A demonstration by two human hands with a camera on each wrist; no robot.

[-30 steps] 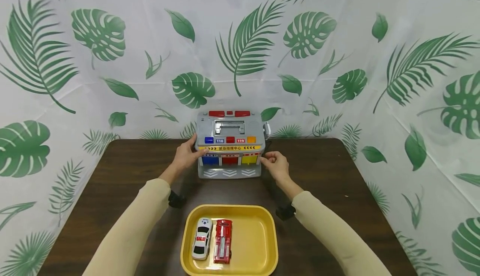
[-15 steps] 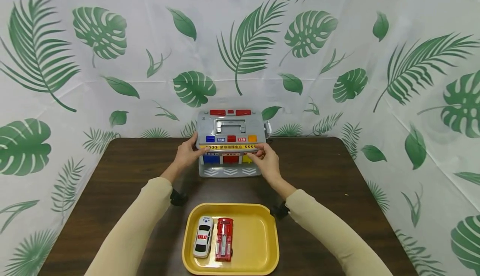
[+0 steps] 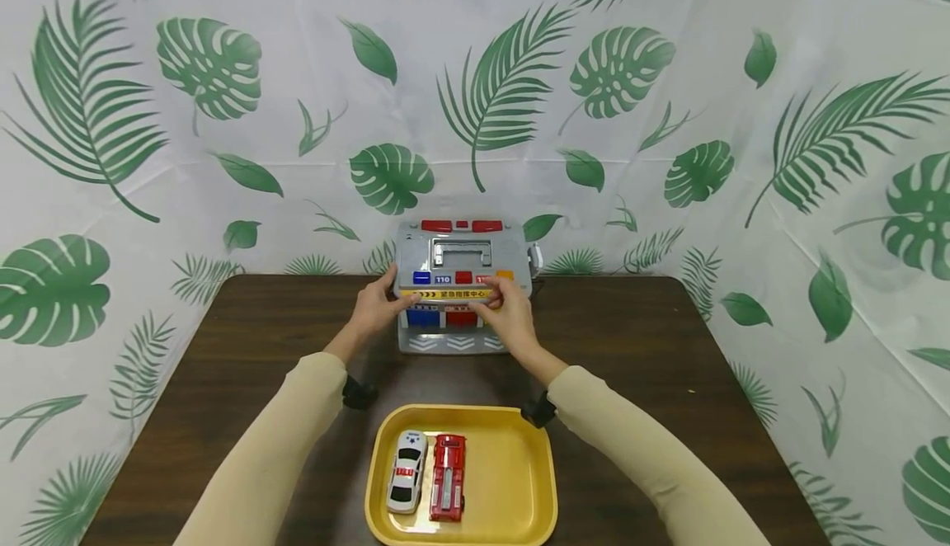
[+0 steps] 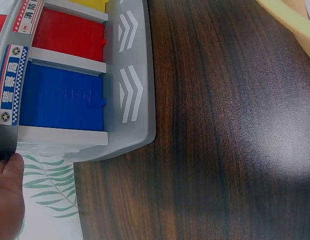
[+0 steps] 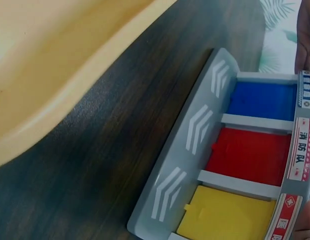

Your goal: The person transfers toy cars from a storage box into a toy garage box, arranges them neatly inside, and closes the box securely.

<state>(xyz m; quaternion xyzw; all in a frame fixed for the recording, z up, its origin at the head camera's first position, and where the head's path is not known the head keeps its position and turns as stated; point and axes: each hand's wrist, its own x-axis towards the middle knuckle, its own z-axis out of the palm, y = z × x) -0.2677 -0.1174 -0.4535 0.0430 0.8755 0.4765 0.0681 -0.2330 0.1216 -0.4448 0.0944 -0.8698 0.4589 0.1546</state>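
Observation:
A grey toy garage [image 3: 453,344] with lights and a handle on its roof stands at the back of the table. My left hand [image 3: 374,307] grips its left end, the thumb on the yellow sign strip. My right hand [image 3: 510,319] pinches the front roof edge, forefinger on top and thumb below. In the right wrist view, a blue door [image 5: 265,100], a red door [image 5: 252,156] and a yellow door [image 5: 227,215] are all down. From the head, the right hand covers the yellow door. In the left wrist view, only part of the left hand [image 4: 7,200] shows.
A yellow tray [image 3: 512,480] sits at the front of the dark wooden table [image 3: 631,340]. Inside it lie a white toy police car [image 3: 406,472] and a red toy fire truck [image 3: 448,480], side by side. Behind the garage hangs a leaf-print cloth [image 3: 297,216].
My right hand has moved left along the garage's front, from its right end onto the roof edge in front of the yellow door. The left hand keeps its place.

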